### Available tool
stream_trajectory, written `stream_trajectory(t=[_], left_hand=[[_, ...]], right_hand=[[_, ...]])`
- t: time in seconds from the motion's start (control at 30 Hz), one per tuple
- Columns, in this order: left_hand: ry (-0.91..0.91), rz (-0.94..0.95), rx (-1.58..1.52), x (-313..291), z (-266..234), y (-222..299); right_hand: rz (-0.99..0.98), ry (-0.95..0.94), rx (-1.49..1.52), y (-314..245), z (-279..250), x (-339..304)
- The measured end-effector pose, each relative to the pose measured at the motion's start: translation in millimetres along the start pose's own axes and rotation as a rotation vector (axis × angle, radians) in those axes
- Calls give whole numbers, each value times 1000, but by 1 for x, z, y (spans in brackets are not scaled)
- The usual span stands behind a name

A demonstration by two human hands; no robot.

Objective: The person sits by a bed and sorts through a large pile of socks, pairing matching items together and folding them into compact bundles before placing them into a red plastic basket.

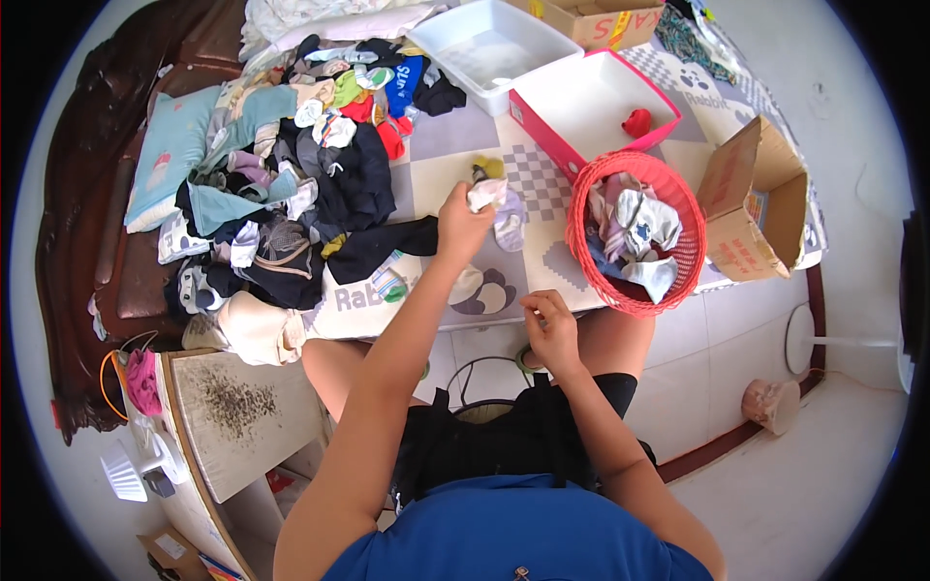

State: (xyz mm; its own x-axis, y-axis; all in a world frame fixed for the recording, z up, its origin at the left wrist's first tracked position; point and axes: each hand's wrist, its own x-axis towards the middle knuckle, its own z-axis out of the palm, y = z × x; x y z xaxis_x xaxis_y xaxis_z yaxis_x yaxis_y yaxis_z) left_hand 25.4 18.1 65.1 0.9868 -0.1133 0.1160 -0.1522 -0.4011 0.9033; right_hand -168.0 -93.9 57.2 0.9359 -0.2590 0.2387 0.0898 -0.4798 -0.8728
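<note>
My left hand (462, 225) reaches over the patterned bed cover, its fingers closed on a small pale pinkish-white sock (487, 195). Right beside that sock lies a lavender sock (510, 225), with an olive-yellow sock (486, 168) just beyond. Closer to the bed's front edge, a cream sock (466, 286) and a white sock with green stripes (390, 279) lie near my left forearm. My right hand (550, 334) hovers above my lap by the bed edge. Its fingers are loosely bent and apart, and nothing shows in them.
A large heap of clothes (354, 184) covers the bed's left side. On the right stands a red woven basket (581, 228) of clothes, beside an open cardboard box (741, 237). Behind are a pink-edged white box (542, 136) holding a red item and a white plastic bin (494, 97).
</note>
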Motion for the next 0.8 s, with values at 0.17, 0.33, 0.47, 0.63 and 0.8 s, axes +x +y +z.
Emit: stream_trajectory(t=[0.17, 0.33, 0.47, 0.63, 0.8], left_hand=[[78, 332, -484, -18, 20, 113], [77, 409, -706, -23, 62, 178], [-34, 550, -196, -31, 75, 116], [149, 384, 383, -45, -4, 2], [296, 32, 936, -59, -96, -97]], right_hand=[[30, -82, 61, -8, 14, 5], [-64, -97, 59, 1, 29, 5], [59, -155, 83, -7, 20, 4], [47, -117, -45, 26, 9, 18], [-51, 21, -238, 32, 37, 73]])
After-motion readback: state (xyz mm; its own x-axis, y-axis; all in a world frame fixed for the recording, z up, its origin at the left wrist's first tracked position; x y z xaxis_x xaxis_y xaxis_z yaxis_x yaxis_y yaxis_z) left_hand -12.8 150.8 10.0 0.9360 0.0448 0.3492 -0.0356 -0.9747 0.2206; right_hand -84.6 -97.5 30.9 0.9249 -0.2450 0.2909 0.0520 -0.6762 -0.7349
